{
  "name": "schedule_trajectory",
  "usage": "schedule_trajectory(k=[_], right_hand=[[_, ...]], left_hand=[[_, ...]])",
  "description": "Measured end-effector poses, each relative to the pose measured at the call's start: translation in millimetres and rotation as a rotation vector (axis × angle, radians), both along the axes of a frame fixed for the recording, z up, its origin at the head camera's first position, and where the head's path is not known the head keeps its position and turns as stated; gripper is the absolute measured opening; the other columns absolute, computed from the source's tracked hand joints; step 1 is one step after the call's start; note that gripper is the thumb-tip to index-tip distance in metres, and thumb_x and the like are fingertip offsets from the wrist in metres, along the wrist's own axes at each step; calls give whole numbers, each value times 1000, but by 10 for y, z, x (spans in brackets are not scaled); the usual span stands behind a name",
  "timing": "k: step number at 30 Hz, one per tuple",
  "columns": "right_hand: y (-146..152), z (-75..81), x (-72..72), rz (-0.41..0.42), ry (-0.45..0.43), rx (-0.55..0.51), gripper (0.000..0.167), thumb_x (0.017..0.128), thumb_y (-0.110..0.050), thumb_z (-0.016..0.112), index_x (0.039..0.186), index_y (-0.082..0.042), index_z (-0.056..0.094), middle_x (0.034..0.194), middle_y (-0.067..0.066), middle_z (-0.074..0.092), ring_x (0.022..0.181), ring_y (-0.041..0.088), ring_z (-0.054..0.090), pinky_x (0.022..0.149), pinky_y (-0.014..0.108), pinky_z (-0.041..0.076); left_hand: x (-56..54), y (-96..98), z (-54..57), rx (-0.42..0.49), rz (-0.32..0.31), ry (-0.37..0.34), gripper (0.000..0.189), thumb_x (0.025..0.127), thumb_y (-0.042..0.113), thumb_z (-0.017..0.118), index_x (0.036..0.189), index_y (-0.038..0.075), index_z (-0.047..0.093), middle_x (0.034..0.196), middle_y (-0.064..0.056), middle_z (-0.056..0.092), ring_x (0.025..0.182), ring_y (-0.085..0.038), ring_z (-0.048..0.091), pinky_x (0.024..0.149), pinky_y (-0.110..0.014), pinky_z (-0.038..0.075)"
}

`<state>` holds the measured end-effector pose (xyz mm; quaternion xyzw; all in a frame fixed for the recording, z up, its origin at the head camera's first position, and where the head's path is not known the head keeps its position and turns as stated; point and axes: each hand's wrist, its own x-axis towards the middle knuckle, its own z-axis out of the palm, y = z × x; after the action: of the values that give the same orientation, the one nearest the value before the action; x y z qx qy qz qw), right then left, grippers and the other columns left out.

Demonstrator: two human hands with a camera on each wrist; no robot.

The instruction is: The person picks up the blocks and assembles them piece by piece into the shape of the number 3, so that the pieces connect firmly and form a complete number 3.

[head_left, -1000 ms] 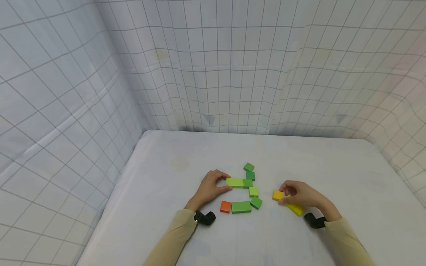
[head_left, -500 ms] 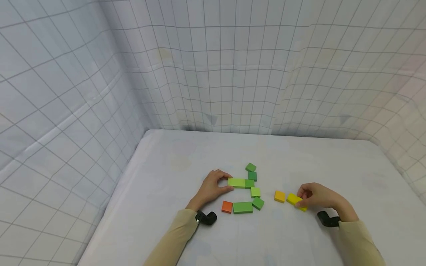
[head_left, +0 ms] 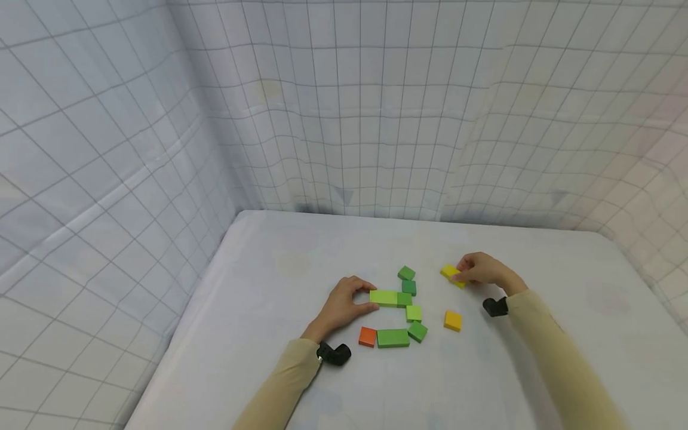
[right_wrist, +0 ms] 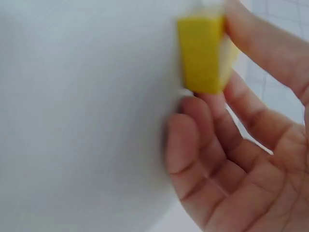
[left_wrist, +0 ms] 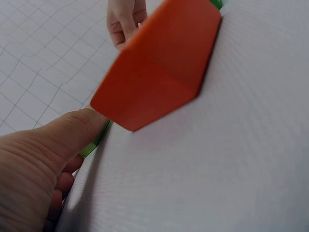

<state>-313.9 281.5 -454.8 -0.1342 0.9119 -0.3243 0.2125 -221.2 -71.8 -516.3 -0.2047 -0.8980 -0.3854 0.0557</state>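
Note:
In the head view my left hand (head_left: 341, 304) lies at the left end of a light green rectangular block (head_left: 383, 298), its thumb and index finger on the block's two long sides. In the left wrist view the thumb (left_wrist: 72, 133) overlaps a green edge of it. Farther back on the right, my right hand (head_left: 486, 270) pinches a yellow rectangular block (right_wrist: 200, 55) between thumb and fingers, close over the table. A square green block (head_left: 404, 300) adjoins the light green one. Nearer me, an orange-red square block (head_left: 368, 337) sits beside a long green block (head_left: 393, 338).
Above and below the square green block, small square blocks form a bent column: a dark green one (head_left: 409, 288), a tilted green one (head_left: 406, 273), a light green one (head_left: 413, 313) and another tilted green one (head_left: 417, 331). An amber square block (head_left: 452, 321) lies apart to the right.
My right hand first shifted right with the yellow block, away from the amber one, then carried it back and left to the far side of the table. My left hand stays in place.

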Motion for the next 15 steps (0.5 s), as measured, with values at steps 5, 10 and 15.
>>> schedule_trajectory(k=[5, 10, 15], right_hand=[[-256, -52, -118, -63, 76, 17, 36, 87, -30, 70, 101, 0, 58, 86, 7, 54, 72, 19, 48, 62, 30, 41], [-256, -72, -121, -56, 54, -10, 42, 88, -35, 68, 110, 0, 57, 96, 9, 55, 82, 22, 49, 69, 32, 42], [-164, -84, -164, -38, 7, -51, 40, 86, -28, 71, 109, 2, 59, 94, 8, 56, 83, 21, 49, 73, 32, 42]], left_hand=[[-8, 13, -22, -1, -9, 12, 37, 79, 33, 78, 110, 17, 68, 101, 8, 60, 91, -11, 48, 81, -31, 40], [-21, 26, -33, -5, -3, 16, 36, 80, 33, 78, 111, 16, 68, 100, 8, 60, 91, -11, 48, 82, -31, 40], [-33, 19, -37, -9, 2, 25, 36, 80, 33, 78, 110, 16, 68, 100, 8, 60, 91, -11, 48, 81, -31, 40]])
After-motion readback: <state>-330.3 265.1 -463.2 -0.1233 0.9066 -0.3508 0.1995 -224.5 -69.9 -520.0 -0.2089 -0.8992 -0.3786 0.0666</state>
